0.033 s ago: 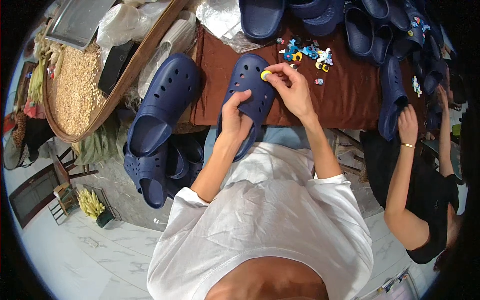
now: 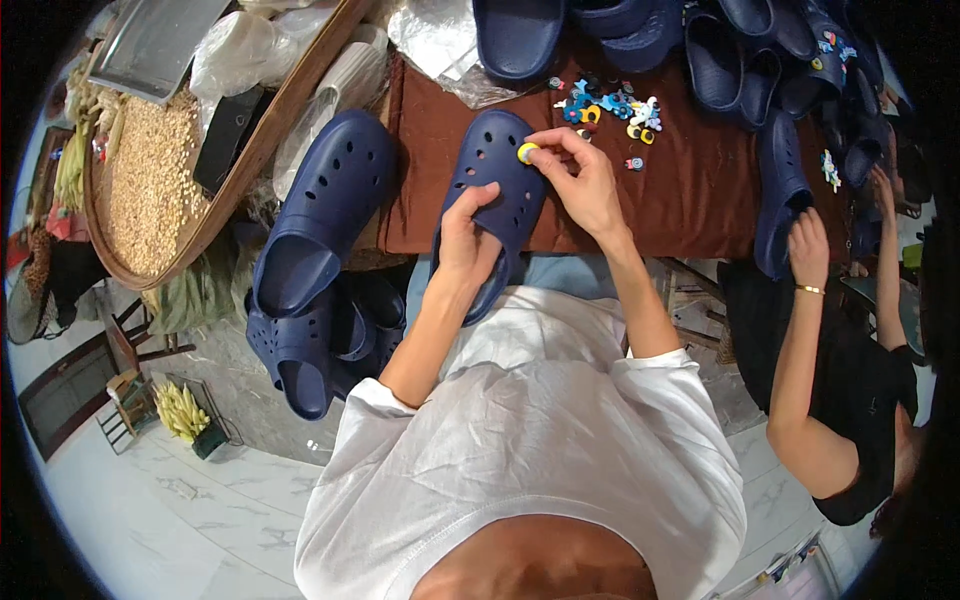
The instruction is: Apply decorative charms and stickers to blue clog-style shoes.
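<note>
My left hand (image 2: 467,238) grips a dark blue foam clog (image 2: 492,162) with holes in its upper, toe pointing away from me. The fingers go inside the foot opening, mostly hidden, while the thumb presses on top. Between the thumb and fingers of my right hand (image 2: 588,190) is a small round yellow shoe charm (image 2: 526,152). It is against the upper near the clog's right toe side; whether its stem sits in a hole is hidden. Another blue clog (image 2: 345,165) lies just left, on top of more clogs. Loose colourful charms (image 2: 605,103) are scattered beyond my right hand.
A brown cloth (image 2: 665,215) covers the table. Several blue clogs (image 2: 520,40) line its far side and right. At left, a wooden-rimmed tray (image 2: 225,205) holds pale grains (image 2: 150,190). A co-worker's hand (image 2: 808,240) touches a clog (image 2: 780,195) at right.
</note>
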Demonstrator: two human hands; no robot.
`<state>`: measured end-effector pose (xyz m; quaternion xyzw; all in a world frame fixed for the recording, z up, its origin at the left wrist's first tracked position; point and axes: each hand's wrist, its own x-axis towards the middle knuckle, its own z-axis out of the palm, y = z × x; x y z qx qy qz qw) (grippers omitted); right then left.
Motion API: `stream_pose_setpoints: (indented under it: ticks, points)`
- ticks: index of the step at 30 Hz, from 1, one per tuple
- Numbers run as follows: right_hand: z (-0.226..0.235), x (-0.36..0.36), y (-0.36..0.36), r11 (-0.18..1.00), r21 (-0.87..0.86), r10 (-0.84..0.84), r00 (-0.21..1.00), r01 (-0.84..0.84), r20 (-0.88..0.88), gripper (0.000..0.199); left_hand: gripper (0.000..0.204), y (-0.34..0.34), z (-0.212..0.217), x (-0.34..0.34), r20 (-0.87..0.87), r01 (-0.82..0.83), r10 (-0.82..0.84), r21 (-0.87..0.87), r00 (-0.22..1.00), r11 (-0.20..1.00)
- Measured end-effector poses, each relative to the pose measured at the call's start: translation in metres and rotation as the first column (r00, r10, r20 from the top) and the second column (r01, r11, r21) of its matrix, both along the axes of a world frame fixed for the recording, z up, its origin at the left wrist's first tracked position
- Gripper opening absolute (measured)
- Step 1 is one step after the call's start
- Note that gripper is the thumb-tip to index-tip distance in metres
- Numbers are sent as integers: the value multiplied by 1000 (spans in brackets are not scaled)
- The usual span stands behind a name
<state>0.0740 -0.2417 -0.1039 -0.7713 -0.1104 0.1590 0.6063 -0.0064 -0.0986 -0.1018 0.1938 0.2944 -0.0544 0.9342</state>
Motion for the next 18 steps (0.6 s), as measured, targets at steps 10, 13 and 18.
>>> stream_pose_setpoints:
  ticks: [10, 13, 18]
  points:
    - [1, 4, -10, 997, -8, 73, 993, -72, 88, 19, 40, 5, -1, -3, 29, 122, -124, 56, 992, 991]
    - [7, 3, -18, 990, -31, 137, 988, -136, 72, 19, 40, 4, 3, -7, -15, 137, -136, 70, 991, 988]
    - [6, -5, -26, 987, -1, 162, 983, -162, 83, 17, 37, 0, 8, -11, -30, 115, -113, 76, 993, 990]
